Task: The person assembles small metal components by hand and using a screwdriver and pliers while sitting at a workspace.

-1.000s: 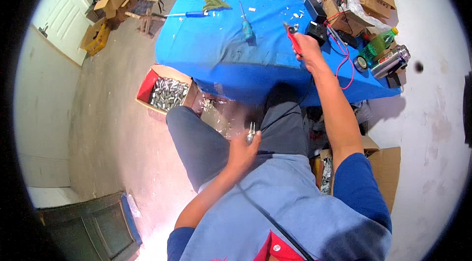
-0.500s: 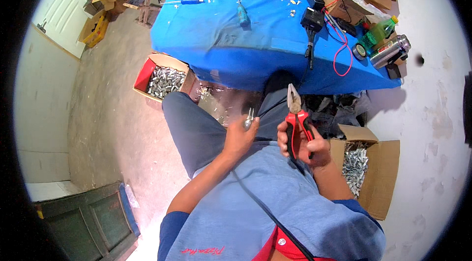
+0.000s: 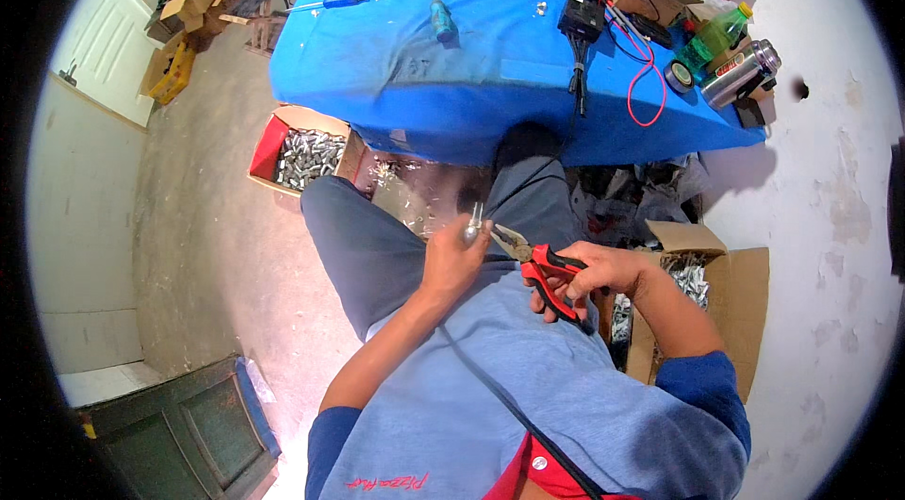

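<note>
Between the fingers of my left hand (image 3: 451, 262) is a small silver metal piece (image 3: 474, 221) with two thin prongs pointing up; my fingers cover its lower part. My right hand (image 3: 603, 272) is closed round the red and black handles of a pair of combination pliers (image 3: 539, 261), which lie tilted with the jaws toward the left. The jaw tips are right beside my left fingertips and the metal piece. Whether they touch it I cannot tell. Both hands are above my lap.
Ahead stands a blue-covered table (image 3: 452, 104) with a screwdriver (image 3: 439, 10), a thermos (image 3: 743, 74) and a green bottle (image 3: 714, 40). Boxes of silver pieces stand left (image 3: 353, 161) and right (image 3: 740, 311). A dark cable (image 3: 500, 392) crosses my shirt.
My right hand has turned the pliers from upright to tilted left, bringing the jaws to my left fingertips. The jaws look slightly parted now. My left hand keeps its grip on the metal piece.
</note>
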Motion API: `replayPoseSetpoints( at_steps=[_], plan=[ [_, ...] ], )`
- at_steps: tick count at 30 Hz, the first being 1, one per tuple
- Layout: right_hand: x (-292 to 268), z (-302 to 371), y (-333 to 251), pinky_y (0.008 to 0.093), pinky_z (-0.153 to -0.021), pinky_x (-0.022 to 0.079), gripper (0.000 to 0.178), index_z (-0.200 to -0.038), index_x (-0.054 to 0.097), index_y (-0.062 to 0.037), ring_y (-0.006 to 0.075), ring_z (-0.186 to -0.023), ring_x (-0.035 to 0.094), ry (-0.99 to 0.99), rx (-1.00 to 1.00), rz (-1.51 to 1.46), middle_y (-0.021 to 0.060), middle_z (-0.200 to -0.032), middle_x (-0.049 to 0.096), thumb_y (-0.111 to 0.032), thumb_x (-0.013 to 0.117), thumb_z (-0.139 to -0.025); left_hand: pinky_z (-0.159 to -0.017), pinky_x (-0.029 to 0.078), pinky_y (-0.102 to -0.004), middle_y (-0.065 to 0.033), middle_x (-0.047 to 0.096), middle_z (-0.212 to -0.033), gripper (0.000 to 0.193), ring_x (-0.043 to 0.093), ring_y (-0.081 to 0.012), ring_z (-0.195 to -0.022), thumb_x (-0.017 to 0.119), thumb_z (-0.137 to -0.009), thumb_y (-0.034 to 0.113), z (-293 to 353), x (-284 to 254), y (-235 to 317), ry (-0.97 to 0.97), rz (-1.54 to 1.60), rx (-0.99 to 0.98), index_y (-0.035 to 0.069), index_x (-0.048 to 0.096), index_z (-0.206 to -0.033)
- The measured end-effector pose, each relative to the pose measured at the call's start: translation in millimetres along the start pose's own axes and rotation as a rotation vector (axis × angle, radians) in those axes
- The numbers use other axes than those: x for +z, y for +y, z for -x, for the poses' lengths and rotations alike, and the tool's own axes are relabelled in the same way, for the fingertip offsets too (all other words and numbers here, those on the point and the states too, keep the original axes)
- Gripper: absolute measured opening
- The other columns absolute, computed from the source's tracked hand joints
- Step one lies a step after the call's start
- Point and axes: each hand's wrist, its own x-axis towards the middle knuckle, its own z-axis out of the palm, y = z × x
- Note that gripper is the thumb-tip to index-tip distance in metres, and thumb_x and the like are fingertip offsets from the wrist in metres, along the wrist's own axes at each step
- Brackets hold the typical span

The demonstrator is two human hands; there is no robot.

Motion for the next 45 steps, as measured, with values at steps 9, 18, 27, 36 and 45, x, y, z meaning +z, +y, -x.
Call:
replayPoseSetpoints(
  at_steps=[9,18,27,36,45],
  plan=[
    [-5,-15,-13,0.0269,-0.059,0.055,0.043,-0.111,0.061,0.0049,0.0180,-0.078,0.070,-0.001,0.067,0.140,0.0160,-0.098,0.070,-0.014,0.062,-0.073,-0.060,0.046,-0.0445,-0.0222,0.062,-0.071,0.017,0.061,-0.0408,-0.068,0.069,-0.085,0.019,3,-3,-6,0.016,0.067,0.080,0.003,0.064,-0.086],
    [-2,-17,-23,0.0258,-0.055,0.054,0.040,-0.107,0.062,0.0049,0.0184,-0.079,0.070,0.047,0.108,0.151,0.0138,-0.094,0.070,-0.015,0.061,-0.072,-0.060,0.047,-0.0464,-0.0224,0.063,-0.073,0.013,0.062,-0.0414,-0.070,0.069,-0.082,0.015,2,-5,-5,-0.008,-0.017,0.083,0.005,0.065,-0.088],
    [-24,-21,-16,0.0273,-0.061,0.054,0.037,-0.104,0.063,0.0047,0.0186,-0.075,0.070,-0.030,0.113,0.163,0.0120,-0.089,0.070,-0.015,0.060,-0.073,-0.063,0.047,-0.0487,-0.0224,0.064,-0.075,0.013,0.062,-0.0430,-0.075,0.069,-0.079,0.013,2,-7,-3,-0.029,-0.113,0.107,0.005,0.064,-0.089],
    [-4,-31,14,0.0429,-0.076,0.050,0.029,-0.102,0.057,0.0023,0.0376,-0.082,0.063,0.520,-0.291,1.148,0.0229,-0.089,0.063,-0.015,0.058,-0.079,-0.054,0.042,-0.0419,-0.0184,0.055,-0.061,0.023,0.052,-0.0299,-0.056,0.068,-0.087,0.020,3,-5,-1,-0.010,-0.074,0.097,0.000,0.061,-0.080],
    [-21,-36,15,0.0304,-0.083,0.048,0.036,-0.113,0.056,0.0017,0.0160,-0.092,0.060,0.567,-0.368,0.111,0.0084,-0.103,0.063,-0.009,0.056,-0.079,-0.050,0.039,-0.0348,-0.0086,0.050,-0.055,0.027,0.044,-0.0140,-0.052,0.067,-0.090,0.019,3,-3,18,-0.052,0.002,0.100,-0.003,0.058,-0.076]
  ],
)
